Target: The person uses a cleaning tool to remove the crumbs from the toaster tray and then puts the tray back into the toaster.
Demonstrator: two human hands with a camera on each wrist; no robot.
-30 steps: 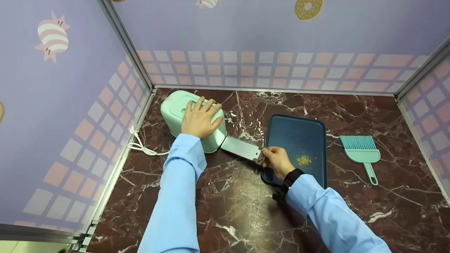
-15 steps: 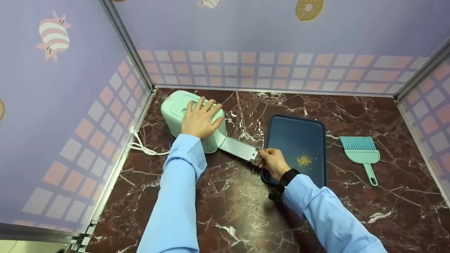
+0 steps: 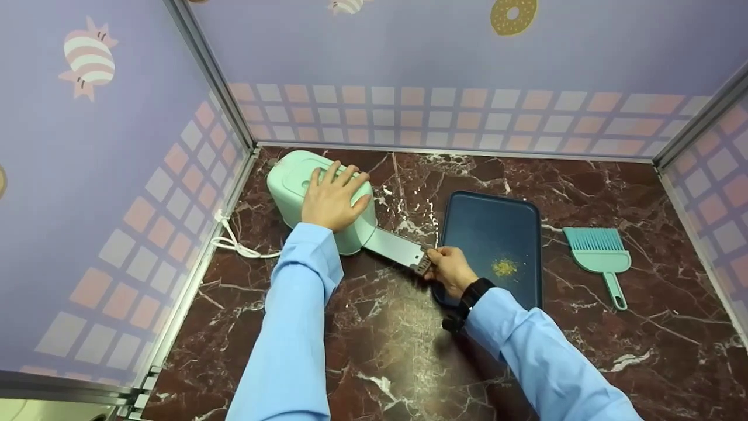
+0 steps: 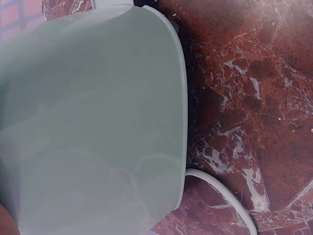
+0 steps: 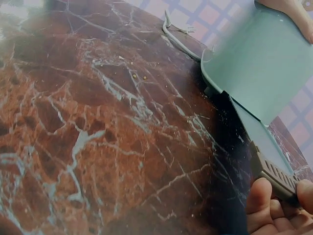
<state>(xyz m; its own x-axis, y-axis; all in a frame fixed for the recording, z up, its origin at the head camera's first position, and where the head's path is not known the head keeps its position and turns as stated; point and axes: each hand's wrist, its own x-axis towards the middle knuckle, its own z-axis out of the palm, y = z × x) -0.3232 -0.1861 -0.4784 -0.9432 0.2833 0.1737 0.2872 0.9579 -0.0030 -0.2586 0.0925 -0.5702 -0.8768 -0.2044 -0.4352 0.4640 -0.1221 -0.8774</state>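
In the head view a mint-green toaster [image 3: 285, 181] stands at the left of the marbled surface. My left hand [image 3: 333, 202] rests on its top with the fingers spread. From the toaster's near right end sticks out a flat metal crumb tray [image 3: 392, 248], its inner part hidden inside. My right hand [image 3: 453, 270] pinches the outer end of this tray between thumb and fingers. The right wrist view shows the slotted brown grip [image 5: 276, 176] of the tray at the fingertips. Toaster wall [image 4: 98, 107] fills much of the left wrist view.
A dark blue tray [image 3: 485, 219] with yellowish crumbs [image 3: 504, 267] lies beside and partly under the right hand. Further right is a mint dustpan-and-brush set [image 3: 602, 254]. A white cord [image 3: 245, 251] runs from the toaster towards the left wall. Small crumbs [image 5: 139, 77] dot the surface.
My right hand has moved left and slid the crumb tray further into the toaster, so less of it shows. The left hand and the toaster have stayed in place.
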